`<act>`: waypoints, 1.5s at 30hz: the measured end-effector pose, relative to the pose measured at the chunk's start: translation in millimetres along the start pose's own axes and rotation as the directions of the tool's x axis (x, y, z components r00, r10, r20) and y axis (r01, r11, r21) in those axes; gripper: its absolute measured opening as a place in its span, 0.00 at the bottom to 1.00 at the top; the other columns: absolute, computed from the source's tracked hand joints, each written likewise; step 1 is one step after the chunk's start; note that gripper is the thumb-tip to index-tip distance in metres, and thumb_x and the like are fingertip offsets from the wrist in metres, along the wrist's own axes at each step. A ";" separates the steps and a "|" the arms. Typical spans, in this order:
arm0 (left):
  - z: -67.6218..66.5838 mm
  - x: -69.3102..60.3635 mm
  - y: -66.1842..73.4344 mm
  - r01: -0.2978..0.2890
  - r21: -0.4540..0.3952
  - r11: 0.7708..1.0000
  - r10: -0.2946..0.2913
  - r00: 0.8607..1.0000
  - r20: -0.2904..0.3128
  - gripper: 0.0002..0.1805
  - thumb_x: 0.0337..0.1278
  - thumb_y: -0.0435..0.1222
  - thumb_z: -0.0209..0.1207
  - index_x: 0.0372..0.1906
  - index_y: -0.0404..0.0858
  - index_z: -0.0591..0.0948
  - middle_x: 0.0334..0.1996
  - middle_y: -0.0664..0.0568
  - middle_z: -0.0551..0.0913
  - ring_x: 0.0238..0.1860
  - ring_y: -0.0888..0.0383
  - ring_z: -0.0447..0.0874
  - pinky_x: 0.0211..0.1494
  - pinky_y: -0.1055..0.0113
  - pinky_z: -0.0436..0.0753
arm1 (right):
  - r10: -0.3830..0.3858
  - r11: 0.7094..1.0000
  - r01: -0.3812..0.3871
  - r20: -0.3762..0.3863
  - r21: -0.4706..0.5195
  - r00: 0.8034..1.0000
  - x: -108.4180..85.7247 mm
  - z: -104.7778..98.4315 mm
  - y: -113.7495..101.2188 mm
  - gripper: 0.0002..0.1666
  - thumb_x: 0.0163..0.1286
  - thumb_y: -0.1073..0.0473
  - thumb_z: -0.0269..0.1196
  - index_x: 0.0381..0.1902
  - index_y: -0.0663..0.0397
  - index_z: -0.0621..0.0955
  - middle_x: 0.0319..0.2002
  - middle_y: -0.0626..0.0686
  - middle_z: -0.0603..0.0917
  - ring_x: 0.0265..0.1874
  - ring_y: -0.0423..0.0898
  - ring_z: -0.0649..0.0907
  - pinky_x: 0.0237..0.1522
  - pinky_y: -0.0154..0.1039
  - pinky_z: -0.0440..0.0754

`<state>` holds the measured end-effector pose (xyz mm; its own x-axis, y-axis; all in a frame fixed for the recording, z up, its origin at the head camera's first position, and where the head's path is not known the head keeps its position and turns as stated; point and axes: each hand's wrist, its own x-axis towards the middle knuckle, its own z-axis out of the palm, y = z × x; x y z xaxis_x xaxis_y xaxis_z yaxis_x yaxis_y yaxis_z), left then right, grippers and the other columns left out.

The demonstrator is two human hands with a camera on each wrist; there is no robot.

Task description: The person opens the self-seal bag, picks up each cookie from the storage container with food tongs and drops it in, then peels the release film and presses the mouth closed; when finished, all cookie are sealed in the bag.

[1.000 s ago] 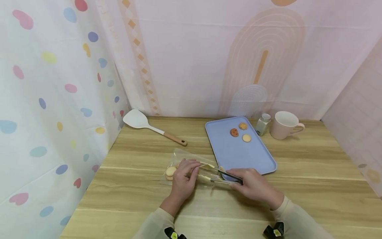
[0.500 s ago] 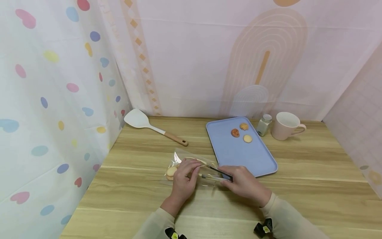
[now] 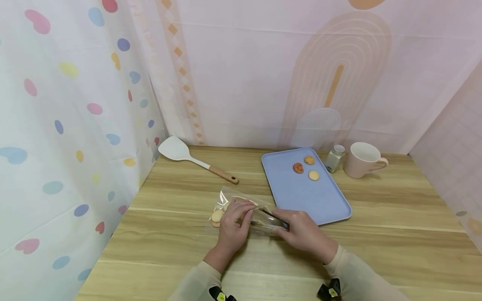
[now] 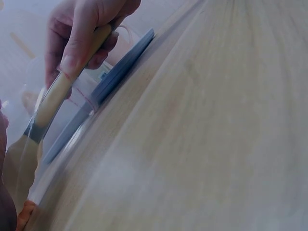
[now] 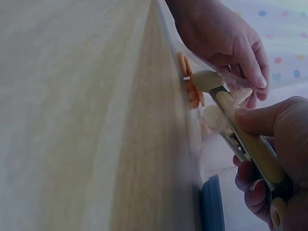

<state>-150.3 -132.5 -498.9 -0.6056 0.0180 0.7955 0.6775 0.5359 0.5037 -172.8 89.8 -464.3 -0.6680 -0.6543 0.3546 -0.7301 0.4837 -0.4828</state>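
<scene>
In my right hand [image 3: 301,228] is a pair of metal tongs [image 5: 262,154] with pale handle grips and pale tips, gripped between thumb and fingers. Their front ends reach through the mouth of a clear plastic bag [image 3: 226,193]. Several round cookies [image 3: 216,216] lie inside it, at its left end. My left hand [image 3: 234,225] pinches the bag's upper layer near the opening, thumb against fingers. In the right wrist view a tong tip [image 5: 208,81] is close to the orange-brown cookies [image 5: 190,91]; whether it touches them I cannot tell. From the head view the left hand hides the tips.
A blue tray [image 3: 297,196] lies behind the right hand, bearing three cookies [image 3: 314,175] near its far end. To its right stand a glass shaker [image 3: 334,159] and a pink mug [image 3: 362,161]. A white spatula [image 3: 174,149] with a wooden handle lies back left.
My right hand has moved left, sliding the tongs farther into the bag. The left hand keeps its hold on the bag. The head view has shifted slightly.
</scene>
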 end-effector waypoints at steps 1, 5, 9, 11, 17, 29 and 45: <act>0.1 0.0 -0.1 0.001 0.001 1.000 -0.001 1.000 0.000 0.06 0.58 0.27 0.60 0.38 0.35 0.85 0.39 0.49 0.86 0.46 0.51 0.82 0.60 0.38 0.68 | 0.002 1.000 -0.002 -0.001 -0.007 1.000 -1.4 -1.1 -0.1 0.26 0.59 0.56 0.71 0.55 0.58 0.81 0.50 0.55 0.84 0.49 0.47 0.83 0.47 0.43 0.82; -0.3 0.2 -0.4 0.010 0.005 1.000 -0.010 1.000 0.002 0.05 0.59 0.27 0.60 0.38 0.35 0.85 0.39 0.49 0.86 0.47 0.50 0.82 0.59 0.37 0.68 | 0.010 1.000 -0.010 0.008 -0.026 1.000 -9.4 -7.2 0.0 0.27 0.59 0.57 0.71 0.56 0.59 0.80 0.51 0.56 0.83 0.50 0.49 0.83 0.48 0.45 0.82; -1.8 0.1 -0.5 0.018 0.011 1.000 -0.018 1.000 0.001 0.06 0.59 0.27 0.60 0.38 0.36 0.85 0.39 0.49 0.86 0.47 0.50 0.82 0.59 0.36 0.69 | 0.013 1.000 -0.012 0.024 -0.028 1.000 -17.9 -13.7 0.2 0.27 0.59 0.57 0.71 0.56 0.60 0.80 0.51 0.56 0.84 0.50 0.49 0.83 0.48 0.45 0.82; -2.2 -0.5 -1.0 0.021 0.015 1.000 -0.020 1.000 -0.001 0.06 0.59 0.27 0.60 0.38 0.36 0.85 0.38 0.49 0.86 0.47 0.50 0.82 0.59 0.37 0.69 | 0.011 0.999 -0.011 0.028 -0.030 1.000 -21.6 -16.0 0.5 0.26 0.59 0.57 0.71 0.55 0.60 0.81 0.50 0.55 0.84 0.49 0.48 0.83 0.48 0.45 0.82; -2.1 -2.0 -2.5 -0.003 0.018 1.000 0.003 1.000 -0.012 0.05 0.58 0.27 0.60 0.37 0.34 0.85 0.38 0.48 0.86 0.47 0.49 0.83 0.58 0.38 0.71 | 0.013 1.000 -0.012 0.036 -0.012 0.999 -28.6 -19.3 -0.4 0.22 0.60 0.58 0.70 0.53 0.58 0.82 0.48 0.52 0.85 0.47 0.45 0.84 0.45 0.43 0.83; 0.0 0.0 2.9 -0.018 -0.015 1.000 0.018 1.000 0.002 0.05 0.57 0.25 0.60 0.37 0.33 0.85 0.38 0.47 0.86 0.46 0.50 0.83 0.57 0.39 0.72 | 0.015 1.000 -0.015 0.003 -0.012 1.000 -17.8 -13.0 -6.4 0.22 0.60 0.57 0.70 0.52 0.57 0.83 0.47 0.52 0.85 0.46 0.44 0.84 0.46 0.41 0.83; 0.4 -0.1 2.9 -0.016 -0.015 1.000 0.016 1.000 0.008 0.06 0.57 0.26 0.61 0.37 0.35 0.85 0.39 0.48 0.86 0.47 0.51 0.82 0.56 0.37 0.72 | 0.044 0.998 -0.046 -0.044 -0.041 0.998 -5.3 -6.4 -14.8 0.19 0.60 0.59 0.70 0.50 0.55 0.84 0.46 0.51 0.86 0.42 0.42 0.85 0.40 0.40 0.84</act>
<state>-148.4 -130.6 -497.6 -0.5979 0.0337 0.8009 0.6935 0.5226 0.4958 -159.4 89.9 -453.9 -0.7049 -0.6063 0.3681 -0.7042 0.5365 -0.4650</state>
